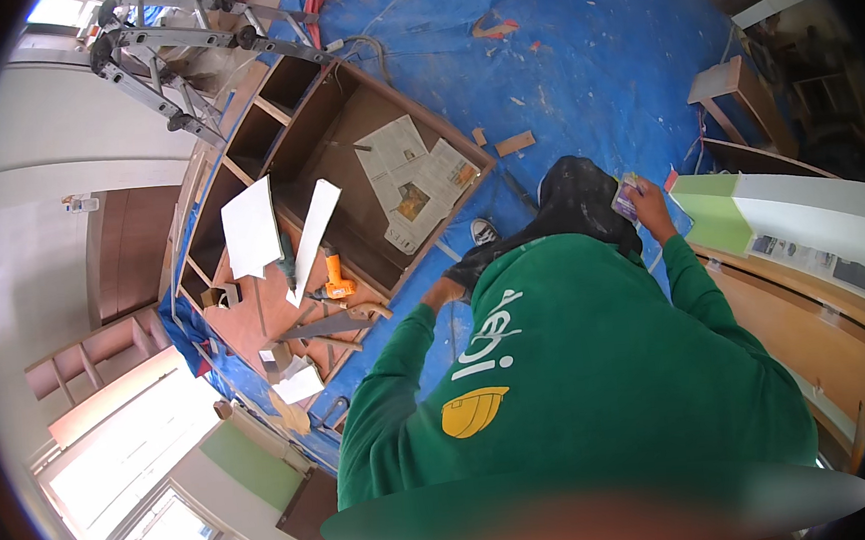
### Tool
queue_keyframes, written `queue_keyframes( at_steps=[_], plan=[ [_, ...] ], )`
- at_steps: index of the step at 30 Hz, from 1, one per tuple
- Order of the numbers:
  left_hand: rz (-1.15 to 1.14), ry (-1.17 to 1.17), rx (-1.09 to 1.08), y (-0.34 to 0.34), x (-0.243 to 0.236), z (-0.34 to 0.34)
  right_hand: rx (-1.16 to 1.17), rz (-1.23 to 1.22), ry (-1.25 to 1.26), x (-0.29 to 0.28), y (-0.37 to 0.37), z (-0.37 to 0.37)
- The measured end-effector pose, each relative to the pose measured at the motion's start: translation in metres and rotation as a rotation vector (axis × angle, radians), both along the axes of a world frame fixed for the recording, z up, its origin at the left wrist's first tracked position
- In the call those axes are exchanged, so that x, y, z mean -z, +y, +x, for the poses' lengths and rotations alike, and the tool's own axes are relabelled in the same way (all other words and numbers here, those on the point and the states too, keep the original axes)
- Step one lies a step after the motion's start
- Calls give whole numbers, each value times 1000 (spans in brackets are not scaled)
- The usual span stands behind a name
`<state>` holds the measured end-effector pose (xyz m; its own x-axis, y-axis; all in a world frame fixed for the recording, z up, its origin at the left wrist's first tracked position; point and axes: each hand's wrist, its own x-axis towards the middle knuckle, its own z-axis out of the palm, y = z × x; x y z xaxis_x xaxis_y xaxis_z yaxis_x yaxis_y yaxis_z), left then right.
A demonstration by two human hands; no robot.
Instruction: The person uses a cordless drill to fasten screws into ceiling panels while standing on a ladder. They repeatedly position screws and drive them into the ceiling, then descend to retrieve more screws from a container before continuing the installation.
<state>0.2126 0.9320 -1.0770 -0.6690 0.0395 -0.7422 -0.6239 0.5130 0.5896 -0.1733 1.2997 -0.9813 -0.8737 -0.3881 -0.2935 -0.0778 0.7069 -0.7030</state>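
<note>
My right hand (653, 206) is closed round a small flat purple-and-white packet (626, 199) beside my dark trouser leg. What kind of packet it is, I cannot make out. My left hand (444, 291) rests against my other thigh, its fingers mostly hidden by the trousers and the green sleeve. To the left of that hand lies a handsaw (331, 325) with a wooden handle. Just beyond the saw an orange cordless drill (335, 277) sits on a wooden cabinet (255, 307), near a long white strip (315, 233) and a white panel (251, 229).
Newspaper sheets (412, 186) lie in the open cabinet section. A folded metal ladder (162, 63) is at the far left. Blue sheeting (579, 69) covers the floor, with wood offcuts (515, 144) on it. On the right are a green-and-white board (800, 219) and a wooden box (736, 98).
</note>
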Motion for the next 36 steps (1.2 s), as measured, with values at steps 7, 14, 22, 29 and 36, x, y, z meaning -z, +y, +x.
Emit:
queue_keyframes(
  at_steps=[7,14,22,29,36],
  plan=[
    [-45,-42,-29,-12,-4,-43,6,0,-56,3,-16,-53],
    [-54,-137,-52,15,-20,-116,15,-112,-87,59,-12,-147],
    [-155,-160,-141,40,-64,-258,-44,-58,-173,55,4,-327],
    [-478,402,-325,38,-86,-337,144,-184,-151,49,19,-462],
    [177,450,-1347,37,-51,-396,225,-280,-258,65,-14,-467]
  ],
)
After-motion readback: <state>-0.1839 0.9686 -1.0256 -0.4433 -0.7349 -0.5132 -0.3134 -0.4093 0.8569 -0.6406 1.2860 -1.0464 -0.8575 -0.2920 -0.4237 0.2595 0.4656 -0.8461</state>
